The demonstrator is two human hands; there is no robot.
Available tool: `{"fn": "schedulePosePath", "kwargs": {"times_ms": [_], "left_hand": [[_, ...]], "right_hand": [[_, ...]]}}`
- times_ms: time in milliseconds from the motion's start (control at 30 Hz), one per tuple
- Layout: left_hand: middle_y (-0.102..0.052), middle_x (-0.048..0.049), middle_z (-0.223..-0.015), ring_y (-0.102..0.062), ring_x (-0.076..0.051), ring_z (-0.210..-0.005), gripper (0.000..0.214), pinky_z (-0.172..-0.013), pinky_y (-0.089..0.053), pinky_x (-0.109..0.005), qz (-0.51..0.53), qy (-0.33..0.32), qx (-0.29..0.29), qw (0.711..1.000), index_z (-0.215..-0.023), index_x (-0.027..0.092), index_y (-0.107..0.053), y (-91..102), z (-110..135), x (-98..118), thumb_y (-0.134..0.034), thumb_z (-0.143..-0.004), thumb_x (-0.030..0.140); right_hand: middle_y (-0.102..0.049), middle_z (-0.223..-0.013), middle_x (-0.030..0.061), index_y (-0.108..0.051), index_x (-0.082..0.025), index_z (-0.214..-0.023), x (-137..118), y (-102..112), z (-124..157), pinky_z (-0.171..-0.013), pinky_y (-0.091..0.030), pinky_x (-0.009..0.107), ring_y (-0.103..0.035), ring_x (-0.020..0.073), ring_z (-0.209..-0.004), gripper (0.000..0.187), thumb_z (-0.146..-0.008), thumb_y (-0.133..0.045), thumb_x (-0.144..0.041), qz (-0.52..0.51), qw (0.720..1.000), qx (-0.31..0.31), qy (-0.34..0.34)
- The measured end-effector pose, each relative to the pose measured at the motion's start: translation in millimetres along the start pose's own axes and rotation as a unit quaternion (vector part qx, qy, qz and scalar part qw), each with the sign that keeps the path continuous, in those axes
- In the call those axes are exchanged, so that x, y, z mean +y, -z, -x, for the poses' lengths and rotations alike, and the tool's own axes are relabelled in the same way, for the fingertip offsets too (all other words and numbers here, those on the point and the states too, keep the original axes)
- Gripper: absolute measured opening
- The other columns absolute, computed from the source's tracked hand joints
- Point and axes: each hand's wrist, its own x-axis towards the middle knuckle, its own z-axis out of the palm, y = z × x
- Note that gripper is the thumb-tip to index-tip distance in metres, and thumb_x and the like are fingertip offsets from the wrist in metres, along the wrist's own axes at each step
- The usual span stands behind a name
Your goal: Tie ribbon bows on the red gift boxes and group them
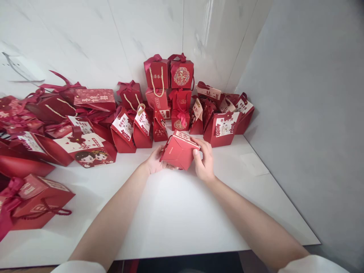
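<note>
A small red gift box (pixel 180 153) is held tilted above the white table, its folded base turned toward me. My left hand (pixel 156 161) cups its left side and underside, with some fingers hidden beneath it. On the other side, my right hand (pixel 205 159) grips the upper right edge, thumb on the near face. A dark red cord shows at the box's left end. Just behind it stand stacked red gift boxes (pixel 181 100), a small upright red box (pixel 160 123) and a larger red gift bag (pixel 223 129) with a white label.
Many red boxes and bags crowd the left, including a box with a cartoon couple (pixel 93 151) and a ribboned box (pixel 42 203) near the front. A marbled wall (pixel 85 34) closes off the back, a grey wall (pixel 307 113) the right. The white table (pixel 176 220) extends toward me.
</note>
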Motion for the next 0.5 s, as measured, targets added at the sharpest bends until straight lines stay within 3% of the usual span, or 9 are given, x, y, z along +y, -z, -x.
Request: {"fn": "schedulePosePath", "kwargs": {"times_ms": [167,500], "left_hand": [[-0.075,-0.0193,-0.093,-0.073,-0.033,-0.080,0.054,-0.067,-0.058,-0.040,-0.030,0.005,0.005,1.000,-0.129,0.006,-0.058,-3.3,-0.5,0.4,-0.038,-0.095,0.044],[-0.069,-0.0174,-0.122,-0.068,-0.030,-0.109,0.050,-0.095,-0.054,-0.048,-0.048,-0.090,0.123,0.987,-0.141,0.013,-0.048,-20.0,-4.1,-3.6,-0.035,-0.100,0.037]], "right_hand": [[-0.061,-0.134,0.0079,-0.057,-0.027,-0.132,-3.8,-0.6,-1.2,-0.109,-0.042,0.049,-0.055,0.0252,-0.125,0.036,-0.099,-0.048,-0.036,-0.016,1.000,0.003,-0.007],[-0.043,-0.154,0.0033,-0.051,-0.030,-0.143,-9.1,5.4,1.2,-0.119,-0.033,0.050,-0.041,0.0245,-0.142,0.042,-0.102,-0.040,-0.033,-0.066,0.996,-0.059,0.006]]}}
